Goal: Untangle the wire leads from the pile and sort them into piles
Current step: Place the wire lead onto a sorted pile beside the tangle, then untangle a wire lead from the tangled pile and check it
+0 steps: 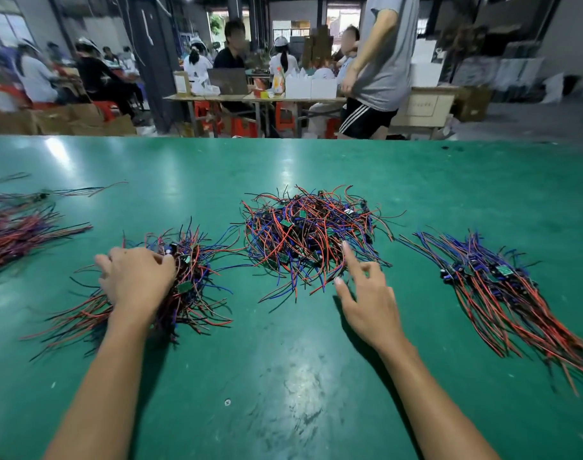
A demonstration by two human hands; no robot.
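Note:
A tangled pile of red, blue and black wire leads with small green boards (pixel 311 235) lies mid-table. My right hand (pixel 366 295) hovers at its near edge, index finger and thumb stretched out, holding nothing. A second bundle of leads (pixel 190 287) lies to the left; my left hand (pixel 136 277) rests on top of it with fingers curled over the wires. A straightened pile of leads (pixel 502 290) lies at the right. Another sorted pile (pixel 15 234) sits at the far left edge.
The green table (pixel 283 376) stretches wide, with a small screw (pixel 227 402) near its front. Beyond the far edge a person in a grey shirt (pixel 379 61) stands, and seated people work at other tables with boxes.

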